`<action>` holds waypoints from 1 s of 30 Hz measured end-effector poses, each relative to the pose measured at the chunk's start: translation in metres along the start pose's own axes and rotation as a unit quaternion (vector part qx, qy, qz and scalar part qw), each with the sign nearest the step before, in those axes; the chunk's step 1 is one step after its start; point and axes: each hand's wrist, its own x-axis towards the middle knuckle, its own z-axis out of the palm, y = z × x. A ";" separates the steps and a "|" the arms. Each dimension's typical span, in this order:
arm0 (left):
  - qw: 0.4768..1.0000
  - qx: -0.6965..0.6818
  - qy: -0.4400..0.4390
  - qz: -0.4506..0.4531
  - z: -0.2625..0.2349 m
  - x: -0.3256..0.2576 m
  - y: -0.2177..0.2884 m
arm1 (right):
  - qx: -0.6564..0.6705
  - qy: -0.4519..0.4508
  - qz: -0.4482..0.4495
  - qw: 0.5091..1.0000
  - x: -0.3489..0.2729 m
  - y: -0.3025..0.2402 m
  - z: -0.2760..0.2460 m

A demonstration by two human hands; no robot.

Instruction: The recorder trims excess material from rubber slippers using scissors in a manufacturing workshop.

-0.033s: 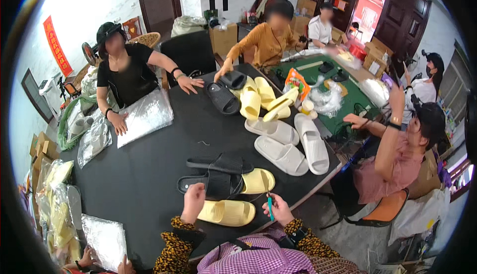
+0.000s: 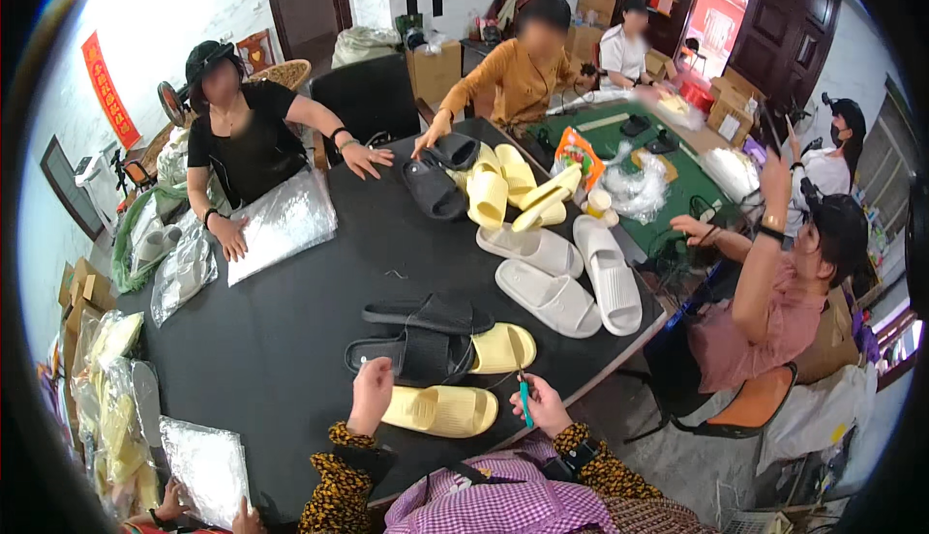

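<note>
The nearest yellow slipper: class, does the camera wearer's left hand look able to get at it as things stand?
Probably yes: the left hand is right beside the nearest yellow slipper, and nothing visible seems to block the way.

Our left hand (image 2: 372, 394) is kinda upright with the fingers curled in, our right hand (image 2: 548, 408) is gripping, and both forearms (image 2: 341, 484) are spread apart.
</note>
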 end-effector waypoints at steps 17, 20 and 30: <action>0.998 0.042 -0.017 -0.050 0.019 -0.030 -0.012 | -0.090 -0.182 0.042 0.978 0.000 0.019 0.011; 0.995 0.085 -0.037 -0.042 0.028 -0.016 -0.006 | -0.097 -0.199 0.023 0.975 0.000 0.016 0.012; 0.982 -0.075 -0.033 -0.173 0.011 0.018 0.016 | -0.069 -0.194 0.028 0.978 0.000 0.019 0.015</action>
